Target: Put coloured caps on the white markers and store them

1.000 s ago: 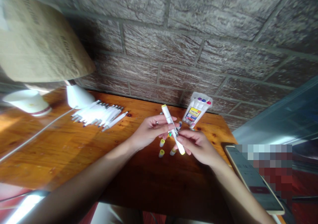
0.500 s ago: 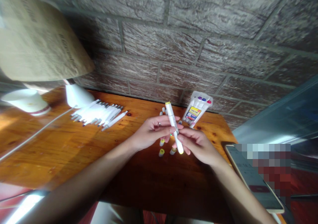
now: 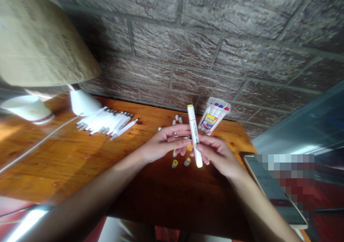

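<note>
A white marker with yellow ends is held nearly upright over the table. My right hand pinches its lower half between thumb and fingers. Close on the left side of the marker is my left hand, its thumb and fingers apart, a ring on one finger; some fingertips pass behind the marker. Below the hands lie a yellow-topped cap and another short yellow-ended cap. Several more short white pieces lie beyond my left hand, partly hidden.
A clear marker case with a few coloured markers stands near the brick wall. At left are a pile of white markers, a lamp base, a paper cup and a white cable. A tablet lies at the right edge.
The marker has shifted right and stands more upright. My left thumb has come off it, leaving it in my right hand's pinch.
</note>
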### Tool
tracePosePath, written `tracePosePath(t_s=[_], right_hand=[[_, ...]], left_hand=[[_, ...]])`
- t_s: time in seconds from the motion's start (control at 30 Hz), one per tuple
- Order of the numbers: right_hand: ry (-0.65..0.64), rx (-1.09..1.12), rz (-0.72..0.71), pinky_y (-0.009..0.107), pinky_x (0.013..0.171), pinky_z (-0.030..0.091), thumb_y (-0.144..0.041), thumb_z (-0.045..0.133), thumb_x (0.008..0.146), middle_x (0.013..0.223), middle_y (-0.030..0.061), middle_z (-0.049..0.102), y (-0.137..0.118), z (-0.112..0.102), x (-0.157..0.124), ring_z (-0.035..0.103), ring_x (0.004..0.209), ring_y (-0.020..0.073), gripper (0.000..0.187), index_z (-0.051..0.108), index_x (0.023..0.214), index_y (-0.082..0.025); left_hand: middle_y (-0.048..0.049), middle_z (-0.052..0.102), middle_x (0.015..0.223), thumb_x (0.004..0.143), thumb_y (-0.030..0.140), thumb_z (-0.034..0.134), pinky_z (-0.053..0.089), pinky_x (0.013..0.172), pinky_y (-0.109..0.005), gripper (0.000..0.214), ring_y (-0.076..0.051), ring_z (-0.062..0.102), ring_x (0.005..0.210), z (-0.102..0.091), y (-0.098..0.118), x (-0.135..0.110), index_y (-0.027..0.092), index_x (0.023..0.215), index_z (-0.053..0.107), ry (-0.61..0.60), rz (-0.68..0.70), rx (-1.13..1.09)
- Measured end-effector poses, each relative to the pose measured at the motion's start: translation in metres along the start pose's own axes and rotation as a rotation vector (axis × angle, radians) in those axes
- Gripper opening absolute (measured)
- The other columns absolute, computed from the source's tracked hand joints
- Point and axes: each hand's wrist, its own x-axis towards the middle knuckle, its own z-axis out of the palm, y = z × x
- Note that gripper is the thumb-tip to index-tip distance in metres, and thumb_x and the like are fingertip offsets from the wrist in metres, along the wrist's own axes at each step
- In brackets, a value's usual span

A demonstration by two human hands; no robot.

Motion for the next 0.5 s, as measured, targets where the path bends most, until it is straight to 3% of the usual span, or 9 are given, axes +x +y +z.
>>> tracePosePath(t_s=[0.2,0.37,0.5], right_hand=[[0.167,0.191,-0.011,0.017,0.043,0.032,-0.041,0.083,0.078,0.069,0.0016,0.07,-0.0028,-0.004,0.0007,0.044,0.05,0.0056,0.022,0.078,0.092,-0.025],[0.227,0.217,-0.027,0.017,0.044,0.034,-0.038,0.086,0.074,0.074,-0.0009,0.065,-0.0045,-0.0024,0.0031,0.042,0.052,0.0057,0.023,0.076,0.09,-0.026],[0.254,0.204,-0.016,0.019,0.044,0.035,-0.037,0.086,0.072,0.076,-0.0014,0.062,-0.0045,-0.0016,0.0038,0.046,0.055,0.0076,0.027,0.073,0.094,-0.027]], left_hand=[[-0.0145,0.068,0.132,0.086,0.027,0.075,0.047,0.057,-0.021,0.048,-0.008,0.063,0.064,-0.0007,0.002,-0.0006,0.024,0.133,0.066,0.012,0.013,-0.044],[-0.0131,0.072,0.125,0.086,0.029,0.075,0.046,0.057,-0.022,0.046,-0.008,0.062,0.063,-0.0008,0.0006,-0.0007,0.024,0.131,0.067,0.012,0.005,-0.036],[-0.0111,0.078,0.101,0.086,0.04,0.074,0.044,0.058,-0.024,0.038,-0.01,0.061,0.06,-0.0002,0.0001,0.0001,0.018,0.118,0.074,0.029,-0.042,-0.094]])
